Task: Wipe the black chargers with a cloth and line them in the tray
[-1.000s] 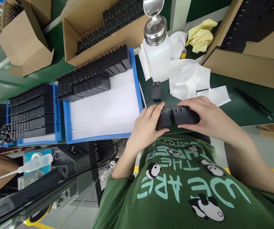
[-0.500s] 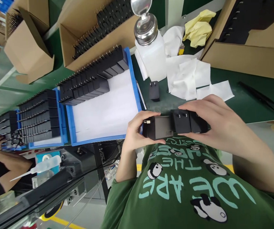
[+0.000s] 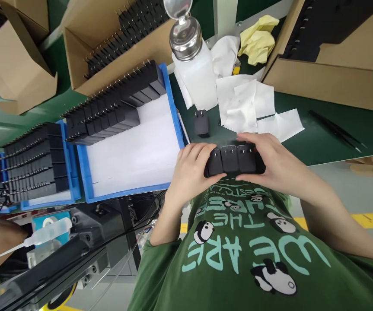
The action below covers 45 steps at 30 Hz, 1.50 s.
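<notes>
Three black plug adapters point(image 3: 231, 159) sit pressed side by side in a row, prongs up, clamped between both hands at the near edge of the green bench point(image 3: 322, 138). The left hand point(image 3: 191, 170) curls round the row's left end, thumb underneath and fingers on top; the right hand point(image 3: 275, 162) closes over the right end the same way. Just beyond them a single adapter point(image 3: 201, 123) stands alone on the bench, near a white dispenser bottle point(image 3: 194, 73) and some white wipes point(image 3: 247, 106). To the left lies a blue tray point(image 3: 173, 108) lined with white paper, with rows of black adapters point(image 3: 111, 108) along its far side.
</notes>
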Each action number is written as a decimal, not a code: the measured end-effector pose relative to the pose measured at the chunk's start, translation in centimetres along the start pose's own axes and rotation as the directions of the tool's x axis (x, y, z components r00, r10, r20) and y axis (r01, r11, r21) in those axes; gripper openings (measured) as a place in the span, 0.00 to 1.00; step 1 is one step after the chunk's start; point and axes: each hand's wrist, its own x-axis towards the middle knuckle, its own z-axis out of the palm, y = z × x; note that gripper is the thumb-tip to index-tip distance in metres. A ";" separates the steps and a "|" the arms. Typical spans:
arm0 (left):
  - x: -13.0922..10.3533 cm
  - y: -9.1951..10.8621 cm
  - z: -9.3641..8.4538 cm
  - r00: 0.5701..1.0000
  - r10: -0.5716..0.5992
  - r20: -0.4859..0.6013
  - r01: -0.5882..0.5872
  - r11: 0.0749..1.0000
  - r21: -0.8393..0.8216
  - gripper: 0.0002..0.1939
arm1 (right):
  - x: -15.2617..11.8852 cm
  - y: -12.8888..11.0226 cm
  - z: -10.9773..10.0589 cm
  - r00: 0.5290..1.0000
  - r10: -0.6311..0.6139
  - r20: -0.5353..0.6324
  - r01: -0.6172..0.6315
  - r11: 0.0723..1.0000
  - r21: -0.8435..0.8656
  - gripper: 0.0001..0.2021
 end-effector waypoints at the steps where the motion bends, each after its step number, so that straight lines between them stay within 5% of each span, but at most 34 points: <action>1: 0.2 0.2 0.2 1.000 0.021 -0.021 -0.020 0.999 0.035 0.36 | -0.3 0.1 -0.1 1.000 0.006 -0.002 -0.006 1.000 0.008 0.40; 7: 1.2 1.2 1.0 0.988 0.141 -0.060 -0.127 0.973 0.192 0.35 | -0.9 0.6 0.0 0.998 0.056 -0.002 -0.055 0.998 0.026 0.35; 15: 1.0 0.4 1.7 0.964 0.177 -0.197 -0.162 0.983 0.092 0.26 | -0.3 -0.2 0.0 0.995 -0.059 -0.086 0.063 0.997 0.052 0.26; 22: 0.1 -0.6 1.5 0.828 0.091 -0.553 -0.204 0.968 -0.145 0.35 | -1.6 -2.7 -1.7 0.984 0.048 -0.170 -0.028 0.993 0.116 0.28; 26: 0.0 -0.9 1.8 0.779 0.098 -0.620 -0.233 0.962 -0.140 0.37 | -1.4 -3.5 -1.6 0.978 0.020 -0.206 0.007 0.991 0.130 0.29; 34: 0.2 -0.8 1.8 0.766 0.126 -0.630 -0.290 0.943 -0.165 0.36 | -1.0 -4.0 -1.8 0.938 -0.163 -0.307 0.172 0.985 0.001 0.27; 40: 0.0 -1.2 1.9 0.784 0.101 -0.613 -0.263 0.948 -0.179 0.38 | -1.1 -4.9 -2.0 0.934 -0.138 -0.329 0.124 0.990 -0.062 0.32; 45: 0.3 -0.4 0.4 0.850 0.097 -0.517 -0.235 0.949 -0.210 0.34 | -1.1 -4.0 -1.8 0.922 -0.172 -0.347 0.180 0.984 -0.009 0.32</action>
